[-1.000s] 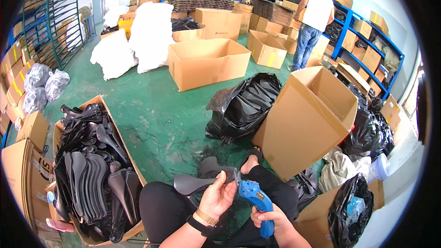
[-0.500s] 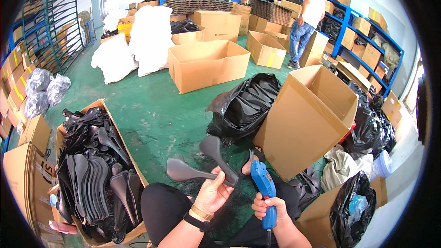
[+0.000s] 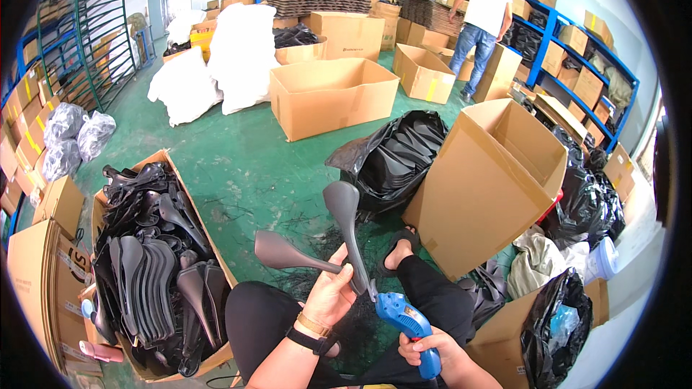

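My left hand (image 3: 330,298) is closed on a pair of dark grey bicycle saddle shells (image 3: 343,209), pinching them near their narrow ends. Their wide ends fan apart, one pointing up and the other to the left. In my right hand (image 3: 437,353) is a blue electric cutter (image 3: 401,313), gripped by its handle. Its metal tip meets the lower right end of the upright shell; whether it bites into the edge is too small to tell. On the left, a cardboard box (image 3: 205,241) holds many similar black saddle shells (image 3: 140,284), several stacked in a row.
A black plastic bag (image 3: 396,155) and a tall tilted carton (image 3: 479,191) stand ahead of my feet. Dark scraps lie on the green floor (image 3: 231,173). Farther off are an open carton (image 3: 331,104), white sacks (image 3: 241,54), blue shelves (image 3: 537,57) and a person (image 3: 479,25).
The cutter has tilted left, and its tip has come from beside the saddle shells to the upright one's end. My left hand has turned the shells more upright. The distant person has turned.
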The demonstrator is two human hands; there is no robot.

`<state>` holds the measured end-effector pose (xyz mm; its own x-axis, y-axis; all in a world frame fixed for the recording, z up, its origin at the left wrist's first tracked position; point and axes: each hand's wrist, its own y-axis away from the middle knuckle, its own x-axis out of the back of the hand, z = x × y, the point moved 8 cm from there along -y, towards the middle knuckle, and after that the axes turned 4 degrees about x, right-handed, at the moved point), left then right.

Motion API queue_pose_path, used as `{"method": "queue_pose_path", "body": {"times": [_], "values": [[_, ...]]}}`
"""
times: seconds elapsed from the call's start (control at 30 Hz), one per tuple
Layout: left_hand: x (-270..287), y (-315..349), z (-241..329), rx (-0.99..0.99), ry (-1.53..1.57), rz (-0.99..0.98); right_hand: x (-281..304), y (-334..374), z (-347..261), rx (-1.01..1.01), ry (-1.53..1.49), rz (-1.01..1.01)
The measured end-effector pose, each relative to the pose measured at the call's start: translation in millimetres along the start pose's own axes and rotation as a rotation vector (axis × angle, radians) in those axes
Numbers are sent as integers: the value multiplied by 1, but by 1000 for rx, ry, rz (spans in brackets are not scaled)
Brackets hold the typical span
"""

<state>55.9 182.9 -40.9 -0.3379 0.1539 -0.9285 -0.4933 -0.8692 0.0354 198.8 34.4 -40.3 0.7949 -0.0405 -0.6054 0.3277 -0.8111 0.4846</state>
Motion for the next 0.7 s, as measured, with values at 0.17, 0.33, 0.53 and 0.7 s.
{"method": "queue_pose_path", "body": {"times": [0.17,0.33,0.53,0.7], "values": [[-6,5,-4,48,-34,-94,-6,3,2,2,-42,-4],[-9,11,-10,134,-93,-139,-2,-2,10,-53,-78,-132],[-19,24,-16,206,-102,-82,7,-18,10,-37,-214,-164],[-16,32,-24,236,-50,-106,7,-35,-4,79,-171,-122]]}}
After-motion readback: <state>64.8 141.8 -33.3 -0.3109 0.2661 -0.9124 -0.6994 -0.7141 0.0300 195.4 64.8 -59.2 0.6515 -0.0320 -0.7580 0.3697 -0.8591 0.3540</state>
